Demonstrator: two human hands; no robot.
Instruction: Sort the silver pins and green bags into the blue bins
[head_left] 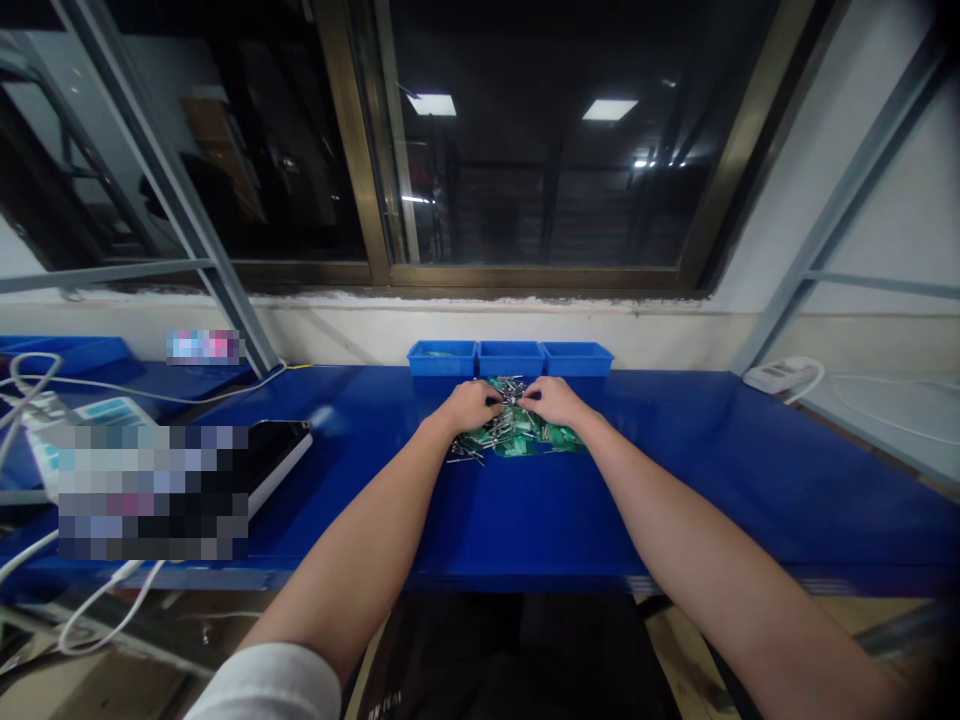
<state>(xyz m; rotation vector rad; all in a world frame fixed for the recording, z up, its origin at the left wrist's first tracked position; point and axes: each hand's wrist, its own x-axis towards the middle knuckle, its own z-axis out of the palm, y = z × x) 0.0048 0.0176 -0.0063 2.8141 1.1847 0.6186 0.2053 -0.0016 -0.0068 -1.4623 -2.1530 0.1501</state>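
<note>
Head camera view shows your two bare hands working at one mixed pile on the blue table (525, 520). Your left hand (471, 405) and your right hand (556, 400) come from opposite sides, probably because both sets of fingertips can then reach the same small place. The fingers of each hand are bent inward, with the thumbs toward the middle; they are too small to see well, so I cannot tell if either hand grips a piece.

The thin metal pieces (499, 430) lie between your hands and also under and beside the left one, some spread toward you. The green pieces (514, 445) lie mostly on your side of the hands, more toward the right one, and touch the metal ones. What exactly they are, I cannot tell.

Behind the pile, three blue bins (511, 366) stand side by side near the wall. It seems this place keeps them within reach, while the front of the table leaves room for your forearms.
</note>
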